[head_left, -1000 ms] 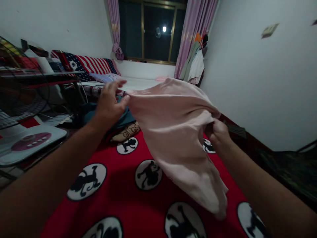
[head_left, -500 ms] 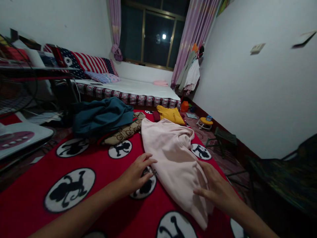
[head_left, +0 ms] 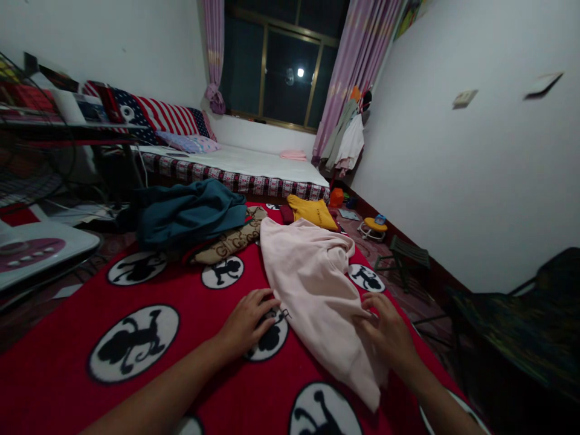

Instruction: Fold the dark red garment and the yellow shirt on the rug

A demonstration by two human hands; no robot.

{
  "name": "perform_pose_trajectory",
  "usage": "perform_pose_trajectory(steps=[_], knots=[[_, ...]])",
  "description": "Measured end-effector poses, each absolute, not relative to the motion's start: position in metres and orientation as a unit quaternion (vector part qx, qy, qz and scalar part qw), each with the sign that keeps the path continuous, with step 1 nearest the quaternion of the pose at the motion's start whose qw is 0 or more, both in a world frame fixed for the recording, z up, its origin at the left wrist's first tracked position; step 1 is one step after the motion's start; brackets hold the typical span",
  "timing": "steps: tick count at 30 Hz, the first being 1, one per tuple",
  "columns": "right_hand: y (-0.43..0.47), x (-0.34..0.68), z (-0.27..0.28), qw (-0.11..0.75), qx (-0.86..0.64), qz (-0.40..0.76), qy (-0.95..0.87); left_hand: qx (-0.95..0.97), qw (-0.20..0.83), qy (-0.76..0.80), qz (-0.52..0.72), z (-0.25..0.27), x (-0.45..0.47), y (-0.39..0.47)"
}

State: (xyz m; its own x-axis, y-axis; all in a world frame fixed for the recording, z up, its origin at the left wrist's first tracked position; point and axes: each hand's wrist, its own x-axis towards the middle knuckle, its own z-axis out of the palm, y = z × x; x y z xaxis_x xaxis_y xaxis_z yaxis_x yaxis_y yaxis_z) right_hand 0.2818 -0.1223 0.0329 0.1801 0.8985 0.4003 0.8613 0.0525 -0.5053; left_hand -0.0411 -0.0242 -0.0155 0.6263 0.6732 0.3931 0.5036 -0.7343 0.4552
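Note:
A pale pink garment [head_left: 317, 290] lies partly folded and creased on a red blanket [head_left: 217, 386] with monkey pictures in white ovals. My left hand [head_left: 249, 320] is at its left edge, open, fingers apart, with the fingertips beside a small dark mark on the cloth. On the other side, my right hand [head_left: 392, 332] rests against the garment's right edge, its fingers loosely bent and apart; the thumb touches the cloth. Part of that edge is hidden behind the right hand.
Beyond lie a teal garment [head_left: 190, 211], a brown patterned garment [head_left: 231, 240] and a yellow folded garment [head_left: 312, 211]. A bed [head_left: 235, 160] stands under the window. At right are a small folding stool [head_left: 408, 252] and a dark camouflage chair [head_left: 512, 320]; at left, a white appliance [head_left: 49, 248].
My right hand has drawn its fingers in and shifted slightly up along the garment's right edge. My left hand has moved slightly down. The view has shifted a little.

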Motion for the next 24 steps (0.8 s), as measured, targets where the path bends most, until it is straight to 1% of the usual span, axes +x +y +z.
perform_pose_trajectory(steps=[2,5,9,13,14,15,19,21,23,24], knots=[[-0.123,0.278,0.037,0.347,-0.676,0.006,-0.650,0.888,0.153,0.334,0.277,-0.015,-0.041,-0.024],[-0.122,0.275,0.040,0.326,-0.682,0.025,-0.655,0.887,0.157,0.336,0.276,-0.017,-0.041,-0.023],[-0.118,0.272,0.044,0.301,-0.715,0.080,-0.627,0.887,0.166,0.331,0.275,-0.020,-0.042,-0.022],[-0.112,0.266,0.050,0.294,-0.692,0.166,-0.638,0.884,0.181,0.329,0.277,-0.019,-0.042,-0.021],[-0.109,0.264,0.053,0.315,-0.679,0.195,-0.634,0.881,0.193,0.327,0.283,-0.018,-0.042,-0.022],[-0.106,0.263,0.056,0.353,-0.665,0.226,-0.618,0.875,0.210,0.324,0.293,-0.017,-0.042,-0.022],[-0.084,0.262,0.082,0.588,-0.588,0.333,-0.444,0.804,0.319,0.322,0.385,-0.008,-0.045,-0.019],[-0.068,0.258,0.104,0.676,-0.529,0.355,-0.369,0.746,0.361,0.346,0.440,0.000,-0.051,-0.013],[-0.055,0.242,0.127,0.731,-0.467,0.361,-0.344,0.685,0.385,0.376,0.491,0.014,-0.062,-0.004],[-0.050,0.229,0.137,0.740,-0.441,0.364,-0.354,0.654,0.393,0.386,0.519,0.023,-0.069,0.000]])
